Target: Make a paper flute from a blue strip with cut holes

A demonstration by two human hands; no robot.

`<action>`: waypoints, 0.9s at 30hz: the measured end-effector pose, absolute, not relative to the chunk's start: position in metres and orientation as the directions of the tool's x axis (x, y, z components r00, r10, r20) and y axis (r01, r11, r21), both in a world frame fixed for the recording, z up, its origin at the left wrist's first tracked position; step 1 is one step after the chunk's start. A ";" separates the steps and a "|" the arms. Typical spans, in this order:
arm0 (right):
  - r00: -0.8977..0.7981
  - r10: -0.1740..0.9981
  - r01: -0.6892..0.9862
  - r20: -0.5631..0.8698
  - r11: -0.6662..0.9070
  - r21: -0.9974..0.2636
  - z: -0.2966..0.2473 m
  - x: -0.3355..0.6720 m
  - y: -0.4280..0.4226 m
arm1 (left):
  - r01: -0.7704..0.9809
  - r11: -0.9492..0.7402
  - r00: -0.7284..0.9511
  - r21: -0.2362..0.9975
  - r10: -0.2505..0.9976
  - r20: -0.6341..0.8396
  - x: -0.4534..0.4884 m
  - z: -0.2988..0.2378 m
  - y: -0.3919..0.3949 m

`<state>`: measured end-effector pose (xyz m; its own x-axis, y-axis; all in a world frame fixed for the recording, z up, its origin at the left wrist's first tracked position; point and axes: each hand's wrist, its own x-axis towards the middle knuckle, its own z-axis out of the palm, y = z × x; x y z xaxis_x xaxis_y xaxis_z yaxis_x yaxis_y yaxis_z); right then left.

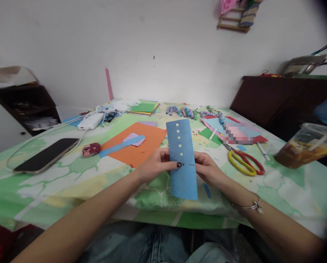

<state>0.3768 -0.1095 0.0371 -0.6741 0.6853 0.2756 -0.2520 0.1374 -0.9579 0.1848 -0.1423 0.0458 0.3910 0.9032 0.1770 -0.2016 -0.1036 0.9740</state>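
Note:
Upright between my hands is a strip of blue paper [181, 146]. A column of several small pale holes or dots runs down its upper half, and a short slit shows at its right edge. My left hand [159, 164] pinches it from the left, thumb on the front face and fingers hidden behind. At the right edge, by the slit, my right hand [207, 166] grips the paper, its fingertips partly behind it. Scissors [244, 162] with one yellow and one red handle lie to the right. Beyond my left hand is orange paper [138, 140] with a narrow blue strip [122, 146] across it.
A phone [47, 155], a white charger [91, 120] with cables and a small dark red case [91, 149] are on the left. Stacked coloured paper [144, 107] and curled ribbons [185, 111] lie at the back. A plastic cup of drink [303, 148] stands at right, near a marker [262, 151].

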 end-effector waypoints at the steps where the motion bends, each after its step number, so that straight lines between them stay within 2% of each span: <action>1: -0.681 0.676 -0.241 0.282 0.156 -0.958 0.037 0.377 -0.110 | -0.207 -0.104 0.390 0.973 0.903 0.180 0.185 0.045 -0.142; 5: -0.699 0.649 -0.213 0.301 0.213 -0.954 0.042 0.377 -0.112 | -0.187 -0.108 0.385 0.976 0.906 0.174 0.184 0.045 -0.141; 9: -0.675 0.670 -0.169 0.307 0.265 -0.949 0.046 0.375 -0.115 | -0.171 -0.080 0.381 0.982 0.914 0.141 0.184 0.047 -0.142; 20: -0.714 0.630 -0.203 0.306 0.232 -0.951 0.050 0.376 -0.120 | -0.229 -0.003 0.484 0.974 0.867 0.116 0.185 0.046 -0.141; 27: -0.649 0.655 -0.153 0.387 0.386 -0.910 0.050 0.375 -0.120 | -0.266 0.025 0.476 0.964 0.872 0.109 0.186 0.048 -0.143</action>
